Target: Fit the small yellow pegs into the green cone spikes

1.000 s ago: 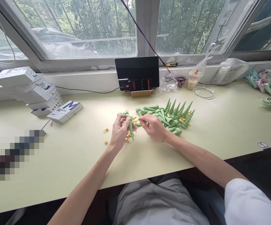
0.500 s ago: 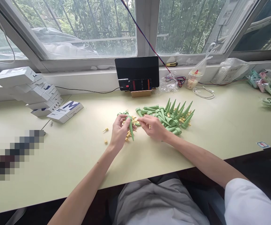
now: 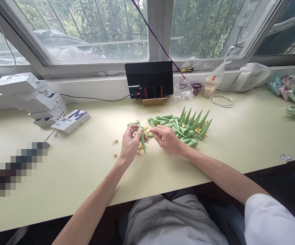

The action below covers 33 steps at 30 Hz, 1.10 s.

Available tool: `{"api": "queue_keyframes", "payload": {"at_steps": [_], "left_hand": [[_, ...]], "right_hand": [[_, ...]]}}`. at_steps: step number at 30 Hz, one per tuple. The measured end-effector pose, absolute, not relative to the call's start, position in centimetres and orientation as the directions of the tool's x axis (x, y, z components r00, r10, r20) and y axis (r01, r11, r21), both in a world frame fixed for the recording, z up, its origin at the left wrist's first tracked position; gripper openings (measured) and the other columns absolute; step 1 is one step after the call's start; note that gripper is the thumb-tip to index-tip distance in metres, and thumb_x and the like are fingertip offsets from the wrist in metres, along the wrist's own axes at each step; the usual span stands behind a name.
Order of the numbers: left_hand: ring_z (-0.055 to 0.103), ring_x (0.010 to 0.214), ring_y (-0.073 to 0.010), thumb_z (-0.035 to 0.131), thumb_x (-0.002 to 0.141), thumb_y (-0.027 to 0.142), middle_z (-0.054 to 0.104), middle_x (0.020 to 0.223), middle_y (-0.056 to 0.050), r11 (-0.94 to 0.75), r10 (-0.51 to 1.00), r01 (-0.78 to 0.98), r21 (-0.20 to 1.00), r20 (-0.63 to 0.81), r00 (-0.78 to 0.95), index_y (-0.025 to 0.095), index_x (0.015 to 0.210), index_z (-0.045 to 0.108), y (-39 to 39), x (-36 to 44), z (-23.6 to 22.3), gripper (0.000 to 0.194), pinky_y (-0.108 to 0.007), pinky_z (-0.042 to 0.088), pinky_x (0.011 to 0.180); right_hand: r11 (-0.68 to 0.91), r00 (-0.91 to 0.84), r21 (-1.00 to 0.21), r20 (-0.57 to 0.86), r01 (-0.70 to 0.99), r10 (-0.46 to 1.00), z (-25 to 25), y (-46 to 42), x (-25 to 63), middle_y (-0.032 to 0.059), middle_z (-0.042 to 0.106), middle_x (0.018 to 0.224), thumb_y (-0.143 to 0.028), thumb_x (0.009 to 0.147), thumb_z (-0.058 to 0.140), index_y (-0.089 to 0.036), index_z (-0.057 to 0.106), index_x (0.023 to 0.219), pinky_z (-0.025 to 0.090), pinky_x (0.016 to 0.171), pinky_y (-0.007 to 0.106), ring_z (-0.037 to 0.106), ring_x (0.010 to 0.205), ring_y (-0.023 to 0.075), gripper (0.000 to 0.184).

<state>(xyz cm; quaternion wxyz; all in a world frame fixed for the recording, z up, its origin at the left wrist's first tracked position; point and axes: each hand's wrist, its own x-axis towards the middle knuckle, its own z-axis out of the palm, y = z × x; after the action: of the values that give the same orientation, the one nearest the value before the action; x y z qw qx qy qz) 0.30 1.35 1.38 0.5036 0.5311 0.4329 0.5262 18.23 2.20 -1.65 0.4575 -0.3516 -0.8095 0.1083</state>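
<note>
Between the thumb and fingers of my left hand [image 3: 130, 144] is a green plastic spike [image 3: 143, 143], its point hanging down toward me. My right hand [image 3: 168, 139] is pinched closed just to the right of it; whatever lies between its fingertips is too small to make out. Small yellow plastic pieces [image 3: 140, 147] lie on the table under and between my hands, partly hidden by them. Beyond and beside my right hand spreads a heap of green spikes [image 3: 183, 128], some standing with points up, with more yellow pieces among them.
A phone [image 3: 152, 92] with a lit screen leans on a dark tablet [image 3: 148, 75] at the back. White boxes [image 3: 42, 98] are stacked at left. A bagged cup [image 3: 211, 85] and a coiled white cable [image 3: 222, 101] are at the back right. Two loose yellow pieces [image 3: 115, 141] lie left.
</note>
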Motion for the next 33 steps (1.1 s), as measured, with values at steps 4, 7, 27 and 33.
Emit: {"api": "queue_keyframes", "payload": {"at_steps": [4,7,27,33], "left_hand": [[0.066,0.061,-0.013,0.068,0.085,0.038,0.059,0.085,0.0,-0.124,0.99,-0.054,0.991,0.127,0.056,0.02,0.092,0.051,1.28,0.38,1.49,0.026,-0.027,0.057,0.055],[0.066,0.062,-0.0129,0.068,0.085,0.037,0.059,0.088,-0.001,-0.13,0.99,-0.048,0.99,0.133,0.053,0.02,0.092,0.052,1.29,0.39,1.48,0.025,-0.026,0.055,0.053],[0.066,0.059,-0.0129,0.069,0.084,0.04,0.059,0.089,-0.001,-0.125,0.986,-0.035,0.992,0.128,0.107,0.019,0.094,0.054,1.31,0.3,1.27,0.027,-0.025,0.054,0.052],[0.066,0.06,-0.0131,0.07,0.083,0.04,0.058,0.088,-0.001,-0.123,0.985,-0.044,0.991,0.128,0.12,0.019,0.093,0.054,1.22,0.42,1.37,0.028,-0.026,0.055,0.054]], "right_hand": [[0.729,-0.332,-0.498,0.666,0.469,0.668,-1.6,2.19,18.2,0.0031,0.06,0.081,-0.02,0.101,0.047,-0.02,0.065,0.103,0.046,0.066,0.028,0.055,0.068,0.015,0.018],[0.728,-0.329,-0.505,0.665,0.464,0.67,-1.56,2.19,18.18,0.0032,0.059,0.08,-0.02,0.1,0.047,-0.019,0.065,0.101,0.046,0.066,0.028,0.055,0.068,0.0149,0.018],[0.749,-0.354,-0.512,0.667,0.421,0.655,-1.42,2.1,18.1,0.0061,0.067,0.088,-0.019,0.101,0.048,-0.017,0.064,0.102,0.048,0.069,0.028,0.059,0.072,0.0153,0.017],[0.748,-0.372,-0.526,0.652,0.405,0.66,-1.49,2.11,18.07,0.0062,0.069,0.09,-0.021,0.101,0.048,-0.018,0.064,0.103,0.049,0.071,0.028,0.061,0.075,0.0158,0.017]]}}
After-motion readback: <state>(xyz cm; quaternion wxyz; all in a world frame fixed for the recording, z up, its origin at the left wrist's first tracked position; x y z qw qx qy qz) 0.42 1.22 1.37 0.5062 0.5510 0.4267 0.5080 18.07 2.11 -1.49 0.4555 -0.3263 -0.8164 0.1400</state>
